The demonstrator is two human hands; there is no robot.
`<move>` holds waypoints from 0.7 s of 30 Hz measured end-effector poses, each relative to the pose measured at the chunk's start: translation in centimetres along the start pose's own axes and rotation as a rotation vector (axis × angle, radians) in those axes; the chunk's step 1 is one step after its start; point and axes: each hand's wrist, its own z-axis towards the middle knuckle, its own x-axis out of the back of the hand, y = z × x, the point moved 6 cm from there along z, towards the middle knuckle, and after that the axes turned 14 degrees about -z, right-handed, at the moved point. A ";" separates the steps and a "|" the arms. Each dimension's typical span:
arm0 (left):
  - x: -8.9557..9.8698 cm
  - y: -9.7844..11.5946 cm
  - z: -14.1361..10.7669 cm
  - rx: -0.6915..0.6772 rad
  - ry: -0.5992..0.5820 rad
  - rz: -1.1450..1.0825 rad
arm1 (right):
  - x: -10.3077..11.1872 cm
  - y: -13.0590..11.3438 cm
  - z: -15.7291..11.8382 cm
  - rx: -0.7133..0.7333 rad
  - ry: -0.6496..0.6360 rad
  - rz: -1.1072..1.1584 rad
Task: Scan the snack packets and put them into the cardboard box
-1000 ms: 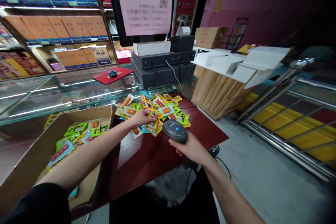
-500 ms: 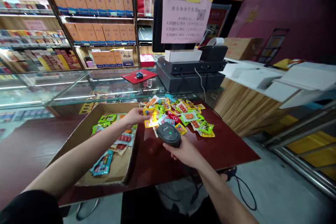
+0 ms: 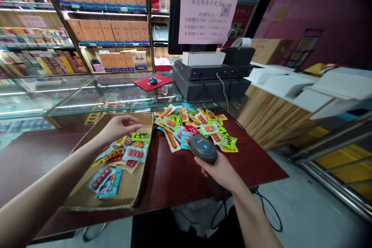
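My right hand (image 3: 215, 170) grips a dark barcode scanner (image 3: 202, 148) by its handle, with a small blue light showing on its top. The scanner's head points toward a pile of small snack packets (image 3: 190, 126) on the dark red table. Over the far part of a shallow cardboard box (image 3: 84, 197), my left hand (image 3: 122, 127) hovers with fingers loosely bent and apart, and no packet shows in it. Inside the box lie several packets, among them a green packet (image 3: 141, 136), a sausage packet (image 3: 135, 154) and a blue packet (image 3: 111, 183).
Behind the table stands a glass counter (image 3: 116, 92) with a red mouse pad (image 3: 148, 82). A monitor with a pink paper sign (image 3: 206, 15) rises above a black cash drawer (image 3: 209, 88). White boxes (image 3: 293, 87) fill the right side. Cables (image 3: 273, 217) hang below the table.
My left hand has moved left from the pile to above the box, and the yellow packet has left its fingers. The scanner has shifted slightly right, its light turning from green to blue.
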 end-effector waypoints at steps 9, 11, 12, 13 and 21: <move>-19.3 -0.1 3.9 -0.282 -0.426 0.324 | 2.9 3.1 -1.5 -0.116 0.111 -0.032; -21.8 -0.4 4.5 -0.313 -0.443 0.451 | 3.4 3.5 -1.9 -0.131 0.128 -0.034; -22.8 -0.4 4.7 -0.327 -0.451 0.501 | 3.7 3.6 -2.1 -0.138 0.133 -0.038; -23.6 -0.4 4.8 -0.340 -0.460 0.547 | 3.9 3.6 -2.2 -0.145 0.137 -0.042; -26.8 -1.0 4.9 -0.316 -0.488 0.818 | 4.1 4.1 -2.9 -0.172 0.145 -0.002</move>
